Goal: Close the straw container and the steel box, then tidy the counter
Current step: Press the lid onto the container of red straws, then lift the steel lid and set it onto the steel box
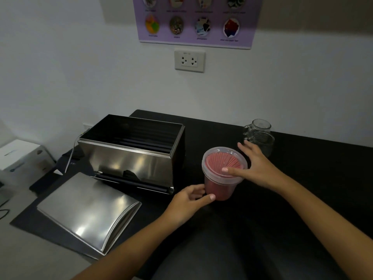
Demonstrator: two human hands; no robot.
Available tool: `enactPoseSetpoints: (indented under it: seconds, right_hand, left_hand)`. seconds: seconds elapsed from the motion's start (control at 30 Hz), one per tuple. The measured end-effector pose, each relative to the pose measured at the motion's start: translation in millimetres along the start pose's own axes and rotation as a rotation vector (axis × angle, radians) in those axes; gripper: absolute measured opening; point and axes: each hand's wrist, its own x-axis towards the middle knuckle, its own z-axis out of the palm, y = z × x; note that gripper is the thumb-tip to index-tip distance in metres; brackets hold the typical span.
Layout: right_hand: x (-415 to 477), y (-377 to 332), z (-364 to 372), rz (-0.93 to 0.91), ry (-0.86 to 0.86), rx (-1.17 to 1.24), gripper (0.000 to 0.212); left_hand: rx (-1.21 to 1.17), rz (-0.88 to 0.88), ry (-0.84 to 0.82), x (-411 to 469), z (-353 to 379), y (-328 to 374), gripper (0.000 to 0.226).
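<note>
A clear plastic straw container (221, 187) full of pink straws stands upright on the black counter (302, 199). Its clear lid (217, 158) sits on top. My left hand (191, 201) grips the container's lower wall from the left. My right hand (256, 166) lies flat on the lid's right side, thumb across the top, fingers spread. To the left stands the steel box (133, 150), open at the top. Its hinged curved steel lid (86, 211) lies folded down flat in front of it.
Two clear glass jars (260, 136) stand behind my right hand near the wall. A white box (20, 156) sits at far left beside cables. A wall socket (189, 61) and a purple poster (197, 19) are above the counter.
</note>
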Motion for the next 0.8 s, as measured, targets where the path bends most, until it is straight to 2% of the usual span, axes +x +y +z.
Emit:
enactPoseSetpoints:
  seconds: [0.3, 0.37, 0.43, 0.53, 0.67, 0.8]
  right_hand:
    - [-49, -43, 37, -0.062, 0.318, 0.025, 0.072]
    - [-68, -101, 103, 0.023, 0.405, 0.026, 0.067]
    - [-79, -103, 106, -0.021, 0.439, 0.039, 0.063]
    - [-88, -134, 124, -0.001, 0.531, 0.011, 0.061]
    - [-93, -141, 126, 0.000, 0.529, 0.022, 0.057]
    - [-96, -155, 153, 0.030, 0.420, 0.068, 0.054]
  left_hand:
    - [-0.046, 0.076, -0.176, -30, -45, 4, 0.020]
    - [0.012, 0.072, -0.311, -59, -122, -23, 0.017]
    - [0.028, 0.068, -0.322, -59, -125, -26, 0.013]
    - [0.075, 0.055, -0.430, -75, -161, -29, 0.011]
    - [0.087, 0.038, -0.433, -77, -172, -24, 0.012]
    - [0.156, 0.032, -0.365, -83, -206, -31, 0.011]
